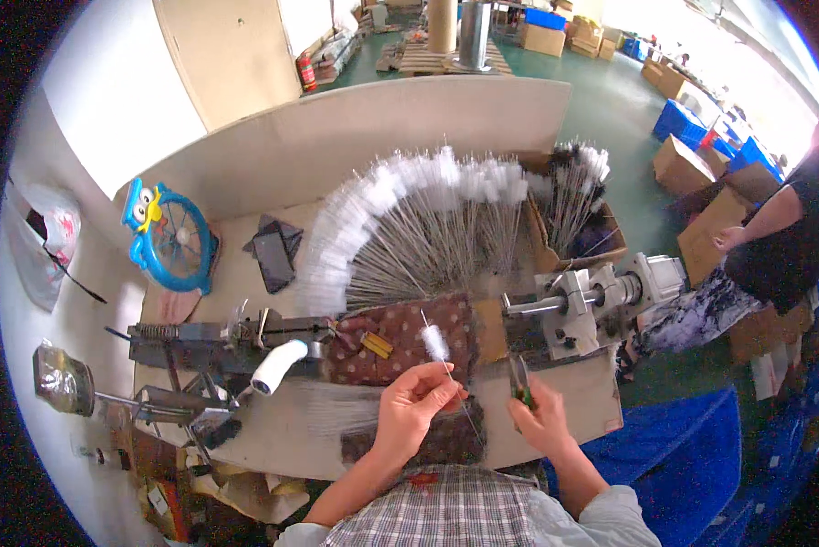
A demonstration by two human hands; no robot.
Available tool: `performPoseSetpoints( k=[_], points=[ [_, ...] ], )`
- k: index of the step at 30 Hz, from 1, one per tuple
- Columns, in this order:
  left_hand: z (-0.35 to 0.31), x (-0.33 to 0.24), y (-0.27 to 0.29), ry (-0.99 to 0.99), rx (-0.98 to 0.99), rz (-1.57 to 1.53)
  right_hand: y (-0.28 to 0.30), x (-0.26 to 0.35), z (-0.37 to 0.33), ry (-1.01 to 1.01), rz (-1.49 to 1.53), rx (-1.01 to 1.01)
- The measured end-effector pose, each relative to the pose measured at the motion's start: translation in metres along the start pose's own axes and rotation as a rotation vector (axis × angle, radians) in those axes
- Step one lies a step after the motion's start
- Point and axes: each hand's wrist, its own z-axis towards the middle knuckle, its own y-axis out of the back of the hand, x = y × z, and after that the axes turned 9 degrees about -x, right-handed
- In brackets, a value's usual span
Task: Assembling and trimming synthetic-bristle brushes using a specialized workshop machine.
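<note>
A thin twisted-wire brush with a white bristle tuft (437, 345) is pinched by its stem between the thumb and fingertips of the left hand (412, 407), with the tuft raised over a brown dotted cloth pad (400, 337) on the pale workbench (573, 401). A pair of small green-handled pliers (521, 381) is grasped in the clenched right hand (543, 422), just beside the wire stem. Behind the pad, a fanned row of finished white-tufted wire brushes (409, 219) is spread, and more are stood in a cardboard box (581, 219). A grey metal motor-driven machine (601, 296) is mounted at the right, and a blue cartoon-faced fan (168, 237) is placed at the left.
</note>
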Motion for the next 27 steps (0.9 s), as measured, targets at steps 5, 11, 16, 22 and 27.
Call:
performPoseSetpoints(
  k=[5, 11, 16, 22, 27],
  points=[
    [-0.004, 0.008, 0.011, 0.044, -0.055, -0.029, -0.026, 0.046, 0.012, 0.109, 0.096, 0.002],
    [-0.009, 0.009, 0.013, 0.001, -0.084, -0.061, -0.036, 0.056, 0.018, 0.302, -0.046, 0.000],
    [-0.011, 0.008, 0.014, -0.072, -0.086, -0.073, -0.045, 0.057, 0.016, 0.252, -0.129, -0.017],
    [-0.012, 0.008, 0.014, -0.075, -0.105, -0.051, -0.052, 0.057, 0.017, 0.324, -0.120, -0.100],
    [-0.012, 0.010, 0.014, -0.071, -0.162, 0.004, -0.053, 0.061, 0.018, 0.323, -0.126, -0.098]
  ],
)
